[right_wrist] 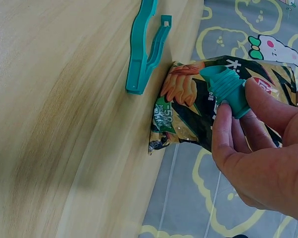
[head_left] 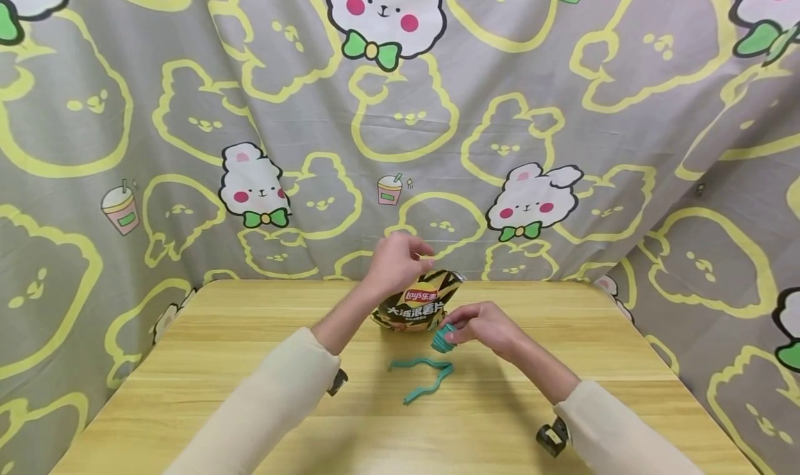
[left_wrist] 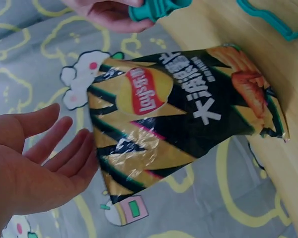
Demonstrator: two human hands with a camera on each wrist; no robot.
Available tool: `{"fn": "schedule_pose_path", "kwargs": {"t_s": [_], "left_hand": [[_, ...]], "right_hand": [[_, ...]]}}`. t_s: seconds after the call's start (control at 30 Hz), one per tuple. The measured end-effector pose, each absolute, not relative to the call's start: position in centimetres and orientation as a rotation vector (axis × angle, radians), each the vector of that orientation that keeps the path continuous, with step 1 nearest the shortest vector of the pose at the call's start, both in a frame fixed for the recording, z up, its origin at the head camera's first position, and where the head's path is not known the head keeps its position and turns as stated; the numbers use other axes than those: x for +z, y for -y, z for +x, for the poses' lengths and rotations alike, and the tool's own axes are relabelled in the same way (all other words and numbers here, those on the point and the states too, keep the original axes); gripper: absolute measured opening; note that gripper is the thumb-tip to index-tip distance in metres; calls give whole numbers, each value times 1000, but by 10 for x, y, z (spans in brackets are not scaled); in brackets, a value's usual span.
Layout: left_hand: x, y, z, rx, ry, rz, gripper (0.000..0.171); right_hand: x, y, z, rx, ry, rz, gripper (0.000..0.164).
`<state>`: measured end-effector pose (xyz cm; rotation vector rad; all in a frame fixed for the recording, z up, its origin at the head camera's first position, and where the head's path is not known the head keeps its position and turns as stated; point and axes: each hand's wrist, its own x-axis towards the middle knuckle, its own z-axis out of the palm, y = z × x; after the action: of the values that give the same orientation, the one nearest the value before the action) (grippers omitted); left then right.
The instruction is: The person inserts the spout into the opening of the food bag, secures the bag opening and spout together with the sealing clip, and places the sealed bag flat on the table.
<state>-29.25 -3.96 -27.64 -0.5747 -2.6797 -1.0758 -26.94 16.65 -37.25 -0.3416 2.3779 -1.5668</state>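
A black-and-gold Lay's chip bag [head_left: 415,308] stands upright on the table near its far edge. My left hand [head_left: 400,261] is at the top of the bag, its fingers loosely bent and spread. In the left wrist view the fingertips [left_wrist: 84,144] lie right at the bag's top edge, with the thumb apart from it. My right hand [head_left: 484,326] pinches a small teal ribbed spout [right_wrist: 227,89] between thumb and fingers, in front of the bag's lower right side. On the table before the bag lies a teal bag clip [head_left: 431,378], its two arms spread apart.
The wooden table [head_left: 250,364] ends just behind the bag. Beyond it hangs a grey curtain [head_left: 406,128] printed with yellow outlines and white rabbits. Dark camera mounts [head_left: 553,437] sit at both wrists.
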Motion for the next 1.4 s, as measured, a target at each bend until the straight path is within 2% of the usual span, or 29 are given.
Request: {"fn": "schedule_pose_path", "kwargs": {"t_s": [0.4,0.63,0.83,1.4], "left_hand": [[-298,31,-306,-1012,2645,-591,18],[-301,30,-308,-957,2571,-631,9],[-302,31,-309,-947,2558,-653,8],[-303,31,-309,-935,2568,-684,11]], "right_hand": [[-375,-167,-271,-1574,-2363,-336,30],[-376,-169,-272,-1574,-2379,-320,22],[-372,-171,-274,-1551,-2407,-328,26],[-317,-187,-287,-1471,-2564,-306,28]]}}
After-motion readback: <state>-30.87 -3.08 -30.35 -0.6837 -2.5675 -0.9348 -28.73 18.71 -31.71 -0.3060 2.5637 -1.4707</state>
